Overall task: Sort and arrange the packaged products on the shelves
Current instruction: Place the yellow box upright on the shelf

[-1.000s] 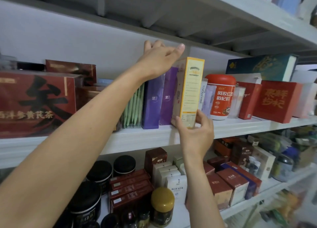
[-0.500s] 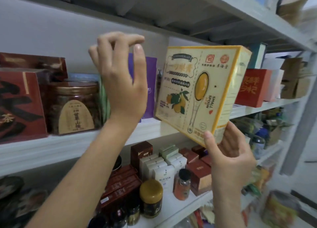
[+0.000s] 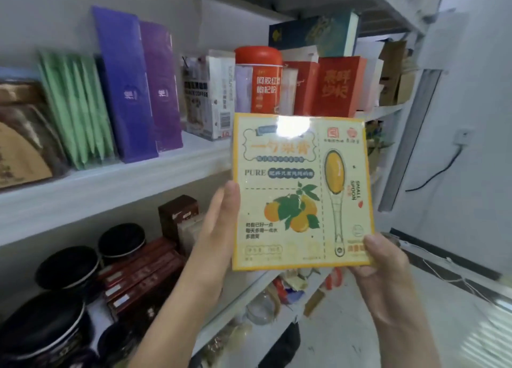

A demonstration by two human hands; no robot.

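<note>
The brown jar (image 3: 19,134) at the left edge is cut off and blurred. Glare hides print atop the yellow box (image 3: 302,190).

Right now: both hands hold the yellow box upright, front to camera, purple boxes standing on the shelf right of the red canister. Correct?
Not quite. In the head view the purple boxes stand left of the red canister, not right of it. The rest holds: the left hand and right hand hold the yellow box upright, front to camera.
</note>
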